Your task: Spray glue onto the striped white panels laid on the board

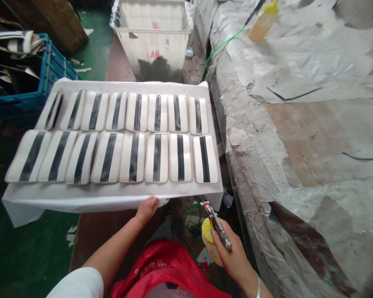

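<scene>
A white board (112, 198) covered with white paper carries two rows of several white pads with black stripes (157, 157). My left hand (146, 209) grips the board's near edge, fingers curled under it. My right hand (228, 252) is closed around a spray gun (217, 227) with a yellow cup and a metal trigger, held low beside the board's near right corner.
A paper-covered workbench (298, 124) crusted with dried glue runs along the right, with a yellow-capped squeeze bottle (262, 22) at its far end. A white plastic bin (153, 37) stands behind the board. A blue crate (49, 70) of scraps is far left. Green floor lies below.
</scene>
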`<state>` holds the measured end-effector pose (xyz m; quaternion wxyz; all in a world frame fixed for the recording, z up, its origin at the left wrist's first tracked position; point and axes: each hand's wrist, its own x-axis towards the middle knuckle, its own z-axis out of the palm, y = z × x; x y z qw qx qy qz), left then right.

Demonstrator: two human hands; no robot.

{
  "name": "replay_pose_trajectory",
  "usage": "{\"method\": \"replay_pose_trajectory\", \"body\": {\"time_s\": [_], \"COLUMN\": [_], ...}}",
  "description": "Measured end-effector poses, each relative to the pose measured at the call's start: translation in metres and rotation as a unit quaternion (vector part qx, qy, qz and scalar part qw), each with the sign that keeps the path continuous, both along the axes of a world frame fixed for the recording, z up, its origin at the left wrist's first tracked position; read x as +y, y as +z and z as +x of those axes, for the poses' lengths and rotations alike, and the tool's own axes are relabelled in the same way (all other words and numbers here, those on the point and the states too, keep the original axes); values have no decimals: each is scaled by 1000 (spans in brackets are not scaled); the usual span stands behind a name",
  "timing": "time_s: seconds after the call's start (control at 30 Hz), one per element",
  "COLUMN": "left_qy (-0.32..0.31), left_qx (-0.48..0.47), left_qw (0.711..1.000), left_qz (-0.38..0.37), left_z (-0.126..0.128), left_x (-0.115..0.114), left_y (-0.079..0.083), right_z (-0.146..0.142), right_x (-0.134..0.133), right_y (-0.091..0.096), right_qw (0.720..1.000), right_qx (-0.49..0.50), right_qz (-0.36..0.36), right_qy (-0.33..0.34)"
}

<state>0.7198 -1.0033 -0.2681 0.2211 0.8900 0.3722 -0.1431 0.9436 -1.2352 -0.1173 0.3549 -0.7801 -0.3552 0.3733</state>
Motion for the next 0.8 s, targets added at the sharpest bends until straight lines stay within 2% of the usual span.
{"method": "replay_pose_trajectory", "body": {"time_s": [0.17, 0.33, 0.6, 0.8], "left_qy": [2, 26, 74, 75], "left_qx": [120, 202, 271, 291], "left_qw": [991, 974, 944, 936], "left_qz": [-53, -101, -172, -181], "left_z": [-39, -75, -128, -141], "left_x": [-35, -51, -54, -44], "left_y": [-3, -12, -36, -43], "right_z": [4, 11, 27, 37], "right_x": [11, 24, 52, 73], "right_y": [5, 9, 14, 19], "right_qw": [1000, 1000, 999, 999], "right_qx": [13, 1, -14, -20], "right_qz": [6, 12, 26, 34], "right_qy": [-4, -12, -17, -23]}}
